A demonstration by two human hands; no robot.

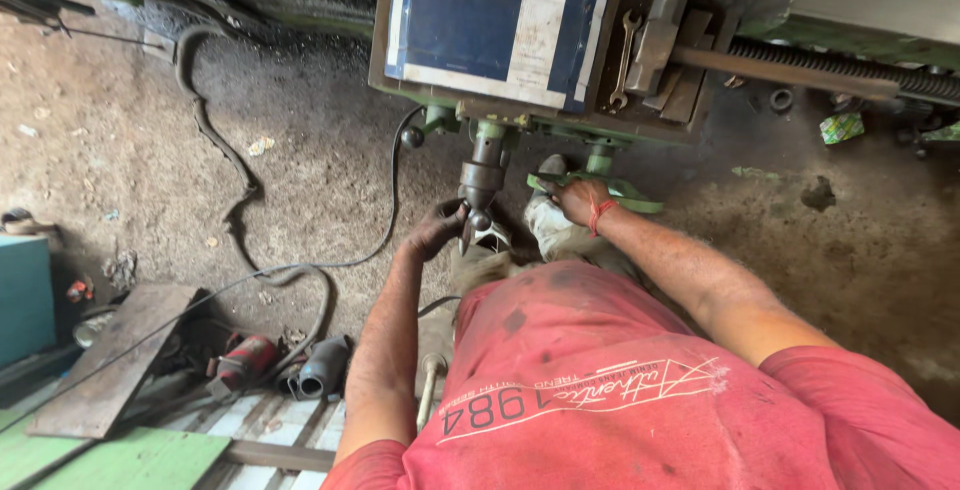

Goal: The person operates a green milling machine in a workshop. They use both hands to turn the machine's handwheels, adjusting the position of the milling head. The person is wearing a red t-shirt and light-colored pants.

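Below, two hands: left hand [436,227] clenched around one dark lever knob [478,218], right hand [575,200] gripping one green handle [630,195].

Wrench [622,58] right of box [495,25]

Tight room under the green machine carriage [560,125]; open floor to either side of it.

Directly below the carriage, the grey handle shaft [483,175] hangs down with the left hand [437,227] closed on its lower end, and the right hand [578,200] lies on a green lever [625,193] just beside it, so only a narrow gap lies between them. Left of the carriage, a black cable [300,272] and a thick hose [215,140] cross the dirt floor [100,130]. Right of the carriage, the floor lies open below the long screw [840,68]. On the carriage top, a blue box [490,25] and a spanner [622,60] take up the room.
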